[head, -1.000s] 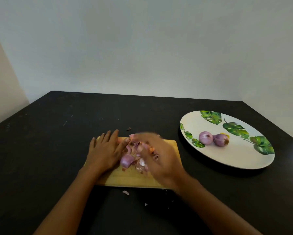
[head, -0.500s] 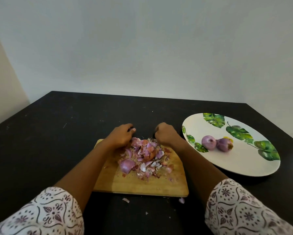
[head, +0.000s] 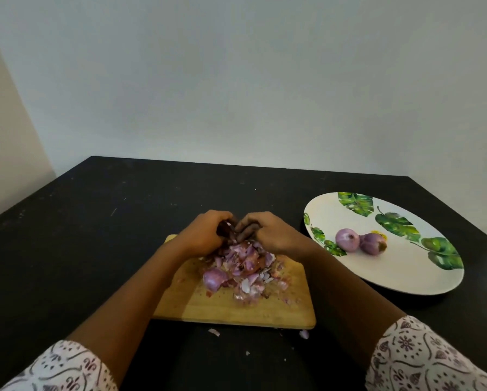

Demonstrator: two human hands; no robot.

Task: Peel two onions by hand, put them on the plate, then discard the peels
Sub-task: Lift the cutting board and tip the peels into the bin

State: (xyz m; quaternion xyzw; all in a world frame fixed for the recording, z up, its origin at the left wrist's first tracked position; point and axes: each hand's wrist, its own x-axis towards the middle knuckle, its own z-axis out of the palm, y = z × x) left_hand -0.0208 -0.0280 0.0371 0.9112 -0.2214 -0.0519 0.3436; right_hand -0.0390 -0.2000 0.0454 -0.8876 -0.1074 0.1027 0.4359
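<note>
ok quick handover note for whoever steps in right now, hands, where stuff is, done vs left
Left hand and right hand: curled together at the far edge of the peel pile, apparently gathering it.
Two peeled onions sit touching on the leaf-print plate.
Peels heaped on the cutting board; a few scraps lie on the table by the board's near edge.
Done: peeling, plating.
Left: collect and discard peels, including scraps.
</note>
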